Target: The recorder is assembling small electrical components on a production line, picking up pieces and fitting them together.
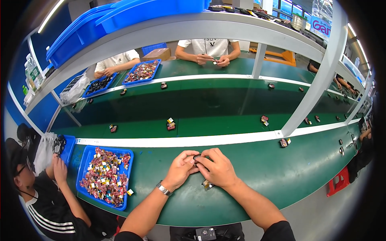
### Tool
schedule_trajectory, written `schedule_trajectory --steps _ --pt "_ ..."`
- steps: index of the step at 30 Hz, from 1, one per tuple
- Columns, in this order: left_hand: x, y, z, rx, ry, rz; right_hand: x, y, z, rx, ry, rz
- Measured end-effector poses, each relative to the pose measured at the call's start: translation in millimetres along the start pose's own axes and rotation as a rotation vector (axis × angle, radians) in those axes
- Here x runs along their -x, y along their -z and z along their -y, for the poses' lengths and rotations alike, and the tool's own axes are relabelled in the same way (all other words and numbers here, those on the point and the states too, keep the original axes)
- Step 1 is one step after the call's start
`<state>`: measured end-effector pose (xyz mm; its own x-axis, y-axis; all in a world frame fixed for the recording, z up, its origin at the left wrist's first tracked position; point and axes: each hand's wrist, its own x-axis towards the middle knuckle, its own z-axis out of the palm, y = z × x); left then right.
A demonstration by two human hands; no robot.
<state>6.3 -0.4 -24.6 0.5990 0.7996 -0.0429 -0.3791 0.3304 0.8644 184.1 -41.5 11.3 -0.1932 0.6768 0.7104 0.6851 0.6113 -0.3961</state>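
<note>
My left hand (179, 168) and my right hand (217, 168) meet over the green work surface (265, 168), fingertips pinched together on one small dark part (197, 157). A watch sits on my left wrist. A second small part with a shiny end (207, 185) lies on the surface just under my right hand. A blue tray (86, 160) heaped with several small red, gold and white parts stands to my left.
A green conveyor belt (209, 108) beyond a white rail carries scattered small parts (171, 124). Two people sit across the belt, with blue trays (141, 72) near them. Another person in black sits at my left. Blue bins rest on the overhead shelf; a red stool (339, 181) stands right.
</note>
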Motion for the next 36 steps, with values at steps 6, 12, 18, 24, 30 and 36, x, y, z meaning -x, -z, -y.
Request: schedule_trajectory --steps 6,12,18,24,30,36 --pt "0 -1 -1 -0.014 0.014 -0.003 5 -5 0 0.098 0.009 0.001" --pt "0 -2 1 -0.037 0.011 -0.015 7 -8 2 0.146 0.023 -0.006" --pt "0 -3 0 -0.049 0.020 -0.024 6 -10 4 0.198 0.050 -0.031" --pt "1 -3 0 -0.042 0.010 -0.011 7 -9 4 0.245 0.109 -0.040" --pt "0 -4 -1 -0.035 0.002 -0.014 8 -9 -1 0.121 -0.020 -0.015" --pt "1 -6 -3 -0.041 0.007 -0.046 7 0 -7 -0.133 -0.104 0.049"
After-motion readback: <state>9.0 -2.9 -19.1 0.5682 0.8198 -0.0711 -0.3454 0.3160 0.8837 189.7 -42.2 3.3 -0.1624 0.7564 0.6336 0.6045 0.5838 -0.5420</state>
